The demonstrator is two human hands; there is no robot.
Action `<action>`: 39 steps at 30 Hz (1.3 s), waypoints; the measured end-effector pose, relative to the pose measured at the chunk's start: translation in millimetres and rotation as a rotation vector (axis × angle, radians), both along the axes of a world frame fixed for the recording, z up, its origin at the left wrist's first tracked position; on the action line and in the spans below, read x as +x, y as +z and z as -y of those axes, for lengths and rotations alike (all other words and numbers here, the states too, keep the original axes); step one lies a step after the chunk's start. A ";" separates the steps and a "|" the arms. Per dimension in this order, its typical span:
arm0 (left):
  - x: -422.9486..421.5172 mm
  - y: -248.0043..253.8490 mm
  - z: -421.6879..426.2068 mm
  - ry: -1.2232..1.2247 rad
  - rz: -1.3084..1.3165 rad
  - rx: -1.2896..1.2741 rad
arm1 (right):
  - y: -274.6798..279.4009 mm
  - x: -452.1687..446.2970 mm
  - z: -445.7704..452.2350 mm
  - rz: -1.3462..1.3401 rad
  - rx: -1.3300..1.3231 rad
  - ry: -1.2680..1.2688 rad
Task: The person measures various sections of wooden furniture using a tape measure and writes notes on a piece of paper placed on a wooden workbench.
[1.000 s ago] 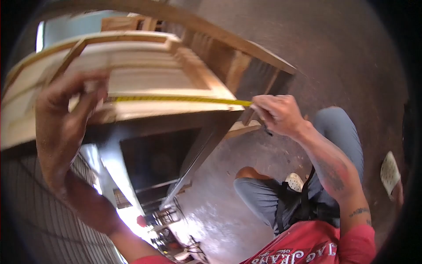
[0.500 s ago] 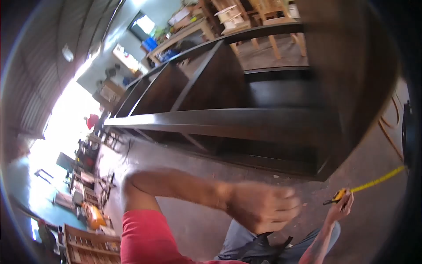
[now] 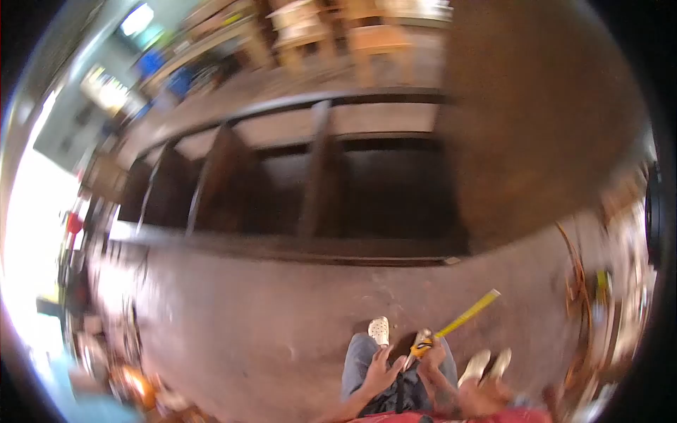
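My right hand (image 3: 431, 358) is closed around a yellow and black tape measure (image 3: 421, 346), low in the view above my lap. From its case a length of yellow blade (image 3: 467, 314) sticks out up and to the right, over the floor, with its end free. Just left of the tape measure is my left hand (image 3: 381, 375), fingers apart and nothing visibly held. Whether its fingertips touch the case I cannot tell. Ahead lies a long dark wooden frame (image 3: 282, 247) with several dividers (image 3: 315, 173) and a tall brown panel (image 3: 536, 141) at its right end.
A pale clog (image 3: 379, 330) is at my foot. Two more pale shoes (image 3: 476, 366) are to the right. An orange cord (image 3: 580, 282) lies on the floor at right. Wooden chairs (image 3: 381, 42) and a workbench (image 3: 204, 49) stand behind the frame. Clutter lines the left side.
My view has swung right and down. My left hand has come down from across the view to beside the tape measure. The blade, earlier reaching the right edge, now shows a short free end.
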State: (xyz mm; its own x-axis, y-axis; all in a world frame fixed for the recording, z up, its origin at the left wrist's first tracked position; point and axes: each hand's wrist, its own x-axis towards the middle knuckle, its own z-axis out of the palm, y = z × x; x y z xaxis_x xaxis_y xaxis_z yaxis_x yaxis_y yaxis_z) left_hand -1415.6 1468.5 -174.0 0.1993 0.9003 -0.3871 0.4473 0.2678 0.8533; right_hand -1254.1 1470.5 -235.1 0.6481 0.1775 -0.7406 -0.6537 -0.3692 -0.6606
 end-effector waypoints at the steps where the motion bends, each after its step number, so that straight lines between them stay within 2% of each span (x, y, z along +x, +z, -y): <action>1: 7.3 -13.2 7.3 -0.019 0.000 0.019 | 10.1 -17.8 14.6 -0.071 -0.018 0.074; 2: 1.5 -23.6 9.9 -0.063 0.005 0.035 | 53.0 -42.7 18.8 -0.151 0.052 0.051; 3: 4.3 -28.0 -7.6 -0.129 0.129 -0.377 | 83.9 -57.6 21.9 -0.118 0.018 0.208; 4: 13.2 22.7 -34.8 -0.139 0.297 -0.686 | 51.2 -73.0 46.5 0.172 0.052 0.483; 5: 22.0 67.6 -55.2 -0.117 0.411 -1.012 | 67.5 -70.7 44.0 0.258 0.027 0.557; 6: 25.9 72.6 -54.2 -0.181 0.376 -0.986 | 88.1 -68.4 41.2 0.347 -0.002 0.627; 7: 28.9 74.5 -52.5 -0.222 0.357 -0.945 | 136.2 -57.3 27.9 0.254 -0.101 0.640; 8: 33.4 74.6 -52.9 -0.239 0.351 -0.896 | 136.9 -54.2 30.7 0.309 -0.120 0.668; 10: 48.7 74.4 -56.8 -0.297 0.365 -0.983 | 145.1 -32.6 33.6 0.405 -0.163 0.801; 13: 80.3 82.7 -50.3 -0.327 0.414 -1.165 | 182.3 -13.3 57.4 0.364 -0.250 0.660; 15: 83.8 69.1 -36.8 -0.291 0.453 -1.269 | 136.8 2.5 91.5 0.440 -0.234 0.545; 16: 79.6 78.5 -31.9 -0.390 0.374 -1.195 | 120.0 14.6 118.9 0.455 -0.211 0.537; 17: 82.6 87.2 -33.3 -0.476 0.295 -1.134 | 82.8 31.5 147.3 0.373 -0.101 0.360; 18: 83.6 78.9 -34.1 -0.446 0.187 -1.136 | 118.2 49.4 157.6 0.051 0.190 0.038; 19: 88.5 114.6 -35.0 -0.512 0.192 -1.101 | 162.2 68.0 165.8 -0.245 0.408 -0.357; 20: 90.8 124.6 -36.2 -0.496 0.126 -1.081 | 160.1 78.4 175.0 -0.295 0.671 -0.556; 21: 89.9 119.0 -42.9 -0.488 0.128 -1.089 | 169.5 92.7 182.3 -0.281 0.796 -0.519; 22: 90.5 111.5 -48.3 -0.497 0.144 -1.091 | 213.4 102.2 176.2 -0.256 0.770 -0.558; 23: 93.2 120.1 -48.3 -0.521 0.172 -1.054 | 263.5 112.1 169.5 -0.213 0.751 -0.591; 25: 111.7 153.7 -58.4 -0.590 0.254 -0.971 | 296.0 128.1 163.4 -0.166 0.849 -0.581; 26: 119.8 161.7 -65.9 -0.575 0.258 -0.989 | 303.8 136.6 157.4 -0.139 0.903 -0.575; 30: 188.9 223.6 -62.4 -0.715 0.329 -0.542 | 310.9 169.1 131.1 -0.043 1.066 -0.512; 33: 260.6 261.2 -56.2 -0.835 0.459 -0.036 | 311.4 199.0 110.5 0.004 1.075 -0.511; 36: 328.8 279.0 -59.0 -0.911 0.474 0.085 | 321.1 226.6 92.0 0.092 1.026 -0.597; 39: 391.1 270.2 -68.2 -1.046 0.436 0.254 | 320.9 257.9 75.0 0.170 0.956 -0.673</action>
State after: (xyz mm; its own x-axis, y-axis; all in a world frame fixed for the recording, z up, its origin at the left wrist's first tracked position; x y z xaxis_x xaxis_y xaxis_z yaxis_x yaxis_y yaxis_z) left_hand -1024.5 1536.7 96.2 0.9636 0.2591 0.0653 0.0044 -0.2598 0.9656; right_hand -996.2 1395.5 85.7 0.9005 0.1977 -0.3874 -0.4045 0.7080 -0.5789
